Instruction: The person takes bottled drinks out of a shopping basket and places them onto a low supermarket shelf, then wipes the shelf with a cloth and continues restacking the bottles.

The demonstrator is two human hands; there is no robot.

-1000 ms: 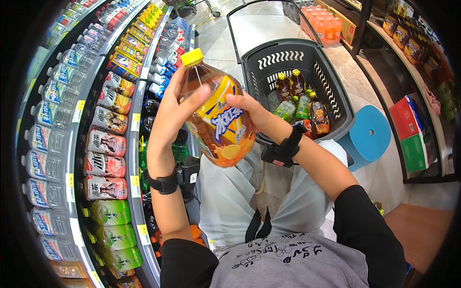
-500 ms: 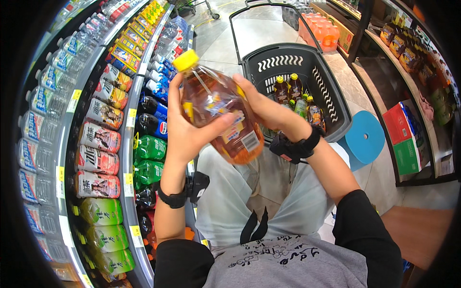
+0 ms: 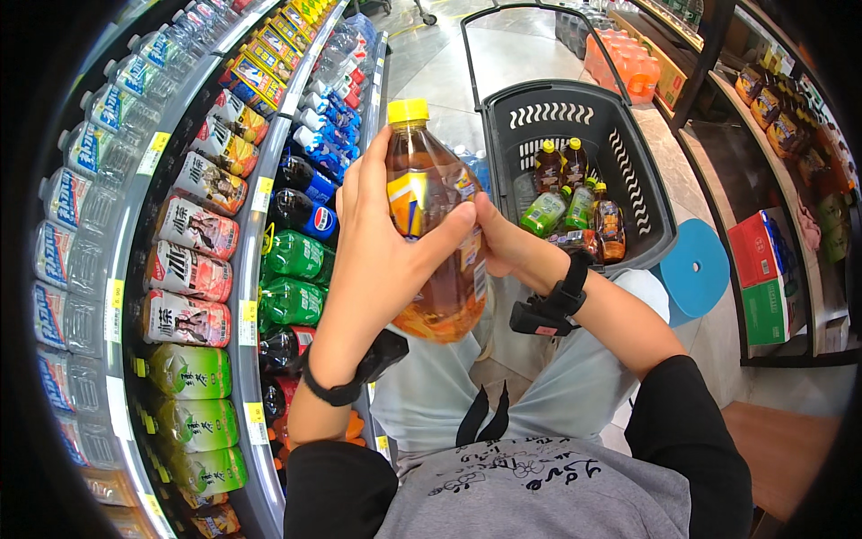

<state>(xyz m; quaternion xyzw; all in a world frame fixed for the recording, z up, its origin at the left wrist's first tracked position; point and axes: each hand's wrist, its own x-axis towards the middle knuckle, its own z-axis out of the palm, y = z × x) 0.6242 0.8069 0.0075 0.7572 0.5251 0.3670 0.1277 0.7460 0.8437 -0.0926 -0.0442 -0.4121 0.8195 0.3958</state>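
Observation:
A large plastic bottle of amber-brown drink (image 3: 431,301) with a yellow cap stands nearly upright between my hands, above my lap. My left hand (image 3: 391,216) wraps its left side, thumb across the front. On the bottle's right side my right hand (image 3: 503,235) closes round it; most of those fingers are hidden behind the bottle. Beyond my knees is a black shopping basket (image 3: 660,235) with a long raised handle. Inside it lie several small bottles, among them a green-labelled bottle (image 3: 544,214) and a dark bottle with a yellow cap (image 3: 610,229).
Drink shelves run along my left, with clear water bottles (image 3: 65,242), large white-and-red labelled bottles (image 3: 190,269) and green soda bottles (image 3: 292,301). A blue round stool (image 3: 693,269) stands right of the basket. At the far right is a rack (image 3: 718,148) with boxes and bottles.
The bottle has turned about its axis, showing another side of its label, and has come from a leftward tilt to nearly upright. My hands have shifted right with it, and the view has moved slightly.

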